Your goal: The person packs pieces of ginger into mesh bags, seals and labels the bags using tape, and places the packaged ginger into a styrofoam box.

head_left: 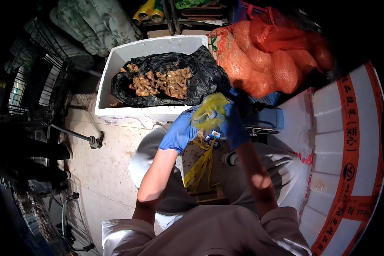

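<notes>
A yellow mesh bag (210,112) is held up between my two blue-gloved hands, in front of the foam box's near wall. My left hand (180,131) grips its left side, with the fingertips partly hidden by the mesh. On the other side, my right hand (234,127) is in shadow and closes on the bag's right edge. Small white-and-blue tags (215,134) show just below the bag. More yellow netting (200,165) dangles between my knees. Beyond my hands, pieces of ginger (162,83) lie in a black plastic bag (207,70) inside the white foam box (136,112).
Red net sacks (264,59) of large round produce stand at the back right. White foam boxes with red printed tape (345,123) line my right side. Wire racks (34,85) and a metal frame leg (96,140) are at left. Another person's dark-clad legs (38,158) show there.
</notes>
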Motion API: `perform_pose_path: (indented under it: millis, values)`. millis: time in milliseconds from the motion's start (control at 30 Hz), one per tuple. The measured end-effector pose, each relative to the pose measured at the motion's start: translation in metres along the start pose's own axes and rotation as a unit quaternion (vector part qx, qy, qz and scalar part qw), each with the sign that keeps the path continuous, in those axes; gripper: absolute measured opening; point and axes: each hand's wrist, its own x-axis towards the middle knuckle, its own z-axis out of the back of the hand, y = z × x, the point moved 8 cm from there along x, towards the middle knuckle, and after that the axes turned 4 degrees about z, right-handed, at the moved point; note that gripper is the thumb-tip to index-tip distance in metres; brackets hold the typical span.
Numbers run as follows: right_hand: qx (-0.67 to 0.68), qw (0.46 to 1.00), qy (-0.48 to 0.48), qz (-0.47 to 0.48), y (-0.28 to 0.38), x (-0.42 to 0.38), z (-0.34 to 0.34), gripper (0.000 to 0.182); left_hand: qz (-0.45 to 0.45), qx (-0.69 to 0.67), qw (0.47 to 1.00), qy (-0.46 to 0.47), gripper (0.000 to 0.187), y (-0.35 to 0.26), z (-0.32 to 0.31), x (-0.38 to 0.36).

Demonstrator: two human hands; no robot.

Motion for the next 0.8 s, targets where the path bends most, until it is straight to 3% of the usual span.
perform_pose_path:
  millis: [67,100,167,200,267,300,333,400,467,500,567,600,633,667,733,767,800]
  values:
    - [0.236,0.954,-0.139,-0.12,-0.033,-0.008,0.009,0.025,0.004,-0.019,1.0,0.022,0.026,0.0,-0.008,-0.003]
    - [0.236,0.954,-0.139,-0.121,-0.023,-0.005,0.008,0.025,0.002,-0.035,0.998,0.044,0.027,0.0,-0.013,-0.004]
    - [0.276,0.92,-0.152,-0.234,0.001,-0.001,0.007,0.022,0.0,-0.05,0.996,0.067,0.028,0.0,-0.021,-0.007]
    - [0.274,0.92,-0.152,-0.234,0.016,0.002,0.01,0.022,0.003,-0.033,0.992,0.12,0.03,0.003,-0.033,-0.009]
    - [0.173,0.933,-0.144,-0.281,0.014,-0.004,0.019,0.021,0.005,-0.016,0.985,0.173,0.031,0.007,-0.047,-0.016]
    - [0.139,0.934,-0.14,-0.296,0.001,-0.009,0.025,0.021,-0.001,0.024,0.993,0.119,0.033,0.009,-0.042,-0.016]
    - [0.183,0.937,-0.104,-0.279,-0.051,-0.019,0.034,0.028,-0.007,0.064,0.996,0.064,0.035,0.011,-0.035,-0.018]
    - [0.225,0.936,-0.068,-0.261,-0.064,-0.02,0.028,0.035,-0.038,0.129,0.988,0.08,0.037,0.012,-0.036,-0.027]
    - [0.394,0.851,-0.031,-0.346,-0.022,-0.022,-0.014,0.025,-0.069,0.193,0.974,0.095,0.038,0.008,-0.039,-0.034]
    - [0.41,0.859,0.031,-0.304,-0.005,-0.019,-0.022,0.028,-0.026,0.159,0.977,0.139,0.039,0.013,-0.045,-0.038]
    - [0.402,0.862,0.032,-0.309,-0.009,-0.031,-0.023,0.027,0.016,0.122,0.975,0.184,0.039,0.018,-0.047,-0.045]
    - [0.39,0.866,0.038,-0.31,-0.013,-0.038,-0.027,0.027,-0.037,0.309,0.934,0.176,0.04,0.018,-0.044,-0.049]
    - [0.375,0.872,0.043,-0.31,-0.018,-0.044,-0.029,0.027,-0.089,0.485,0.855,0.16,0.04,0.018,-0.042,-0.052]
    - [0.365,0.877,0.051,-0.308,-0.022,-0.049,-0.033,0.027,-0.09,0.483,0.856,0.159,0.04,0.019,-0.036,-0.05]
    - [0.348,0.884,0.064,-0.305,-0.032,-0.059,-0.043,0.027,-0.113,0.581,0.766,0.252,0.042,0.033,-0.045,-0.055]
    - [0.337,0.889,0.072,-0.302,-0.037,-0.064,-0.048,0.026,-0.024,0.438,0.861,0.257,0.04,0.039,-0.04,-0.054]
    - [0.325,0.894,0.08,-0.298,-0.041,-0.07,-0.053,0.026,-0.025,0.437,0.862,0.256,0.04,0.038,-0.041,-0.057]
